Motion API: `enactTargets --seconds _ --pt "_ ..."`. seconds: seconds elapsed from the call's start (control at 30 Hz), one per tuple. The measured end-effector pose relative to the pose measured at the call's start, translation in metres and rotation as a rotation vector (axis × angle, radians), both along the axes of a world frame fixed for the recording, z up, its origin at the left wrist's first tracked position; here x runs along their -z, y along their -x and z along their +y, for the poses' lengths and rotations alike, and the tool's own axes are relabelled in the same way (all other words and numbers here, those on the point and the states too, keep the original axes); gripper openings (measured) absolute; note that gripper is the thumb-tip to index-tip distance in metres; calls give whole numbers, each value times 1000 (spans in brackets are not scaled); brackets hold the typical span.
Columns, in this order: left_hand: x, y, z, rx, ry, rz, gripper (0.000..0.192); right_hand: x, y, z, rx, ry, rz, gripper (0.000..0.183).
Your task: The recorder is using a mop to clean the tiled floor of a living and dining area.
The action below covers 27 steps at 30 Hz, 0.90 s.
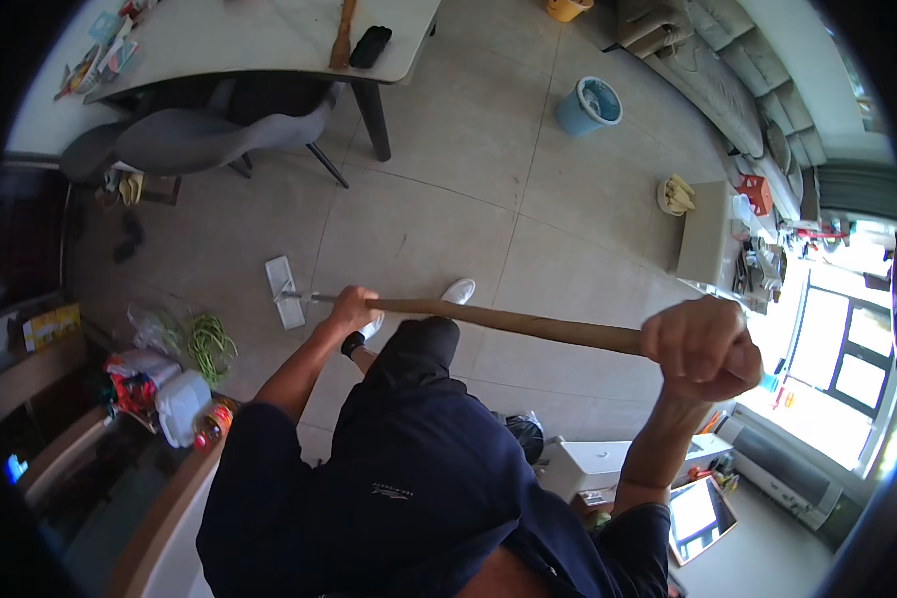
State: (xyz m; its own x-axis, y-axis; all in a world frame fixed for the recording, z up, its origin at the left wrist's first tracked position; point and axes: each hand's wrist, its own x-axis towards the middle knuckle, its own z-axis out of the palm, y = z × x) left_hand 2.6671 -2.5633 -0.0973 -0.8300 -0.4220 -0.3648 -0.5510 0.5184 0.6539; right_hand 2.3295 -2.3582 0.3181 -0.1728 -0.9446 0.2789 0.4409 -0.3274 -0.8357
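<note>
A long wooden-handled flat mop stretches across my body, its wooden pole running from lower left to upper right grip. My right hand is wrapped around the pole's top end, near the camera. Farther down, my left hand grips the pole just above its thin metal lower section. The white rectangular mop head lies on the tiled floor, left of my feet. One white shoe shows beyond the pole; the other is partly hidden behind my left hand.
Dark chairs stand by a white table. A blue bin is on the floor ahead, and a bowl of corn sits right. At left are green long beans, bags and an oil bottle. A sofa lines the far right.
</note>
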Motion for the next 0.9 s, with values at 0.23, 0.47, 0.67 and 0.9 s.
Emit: enactTargets --seconds 0.23,0.47,0.67,0.9 --pt "-26 208 116 -255 139 405 30 -85 129 81 271 -91 109 34" --pt "-73 368 179 -289 21 531 28 -141 230 158 378 -98 229 32" --pt "-76 498 221 -345 17 637 7 -165 338 200 300 -140 266 32" --pt "-77 687 281 -283 -102 587 7 -181 472 270 357 -87 224 34"
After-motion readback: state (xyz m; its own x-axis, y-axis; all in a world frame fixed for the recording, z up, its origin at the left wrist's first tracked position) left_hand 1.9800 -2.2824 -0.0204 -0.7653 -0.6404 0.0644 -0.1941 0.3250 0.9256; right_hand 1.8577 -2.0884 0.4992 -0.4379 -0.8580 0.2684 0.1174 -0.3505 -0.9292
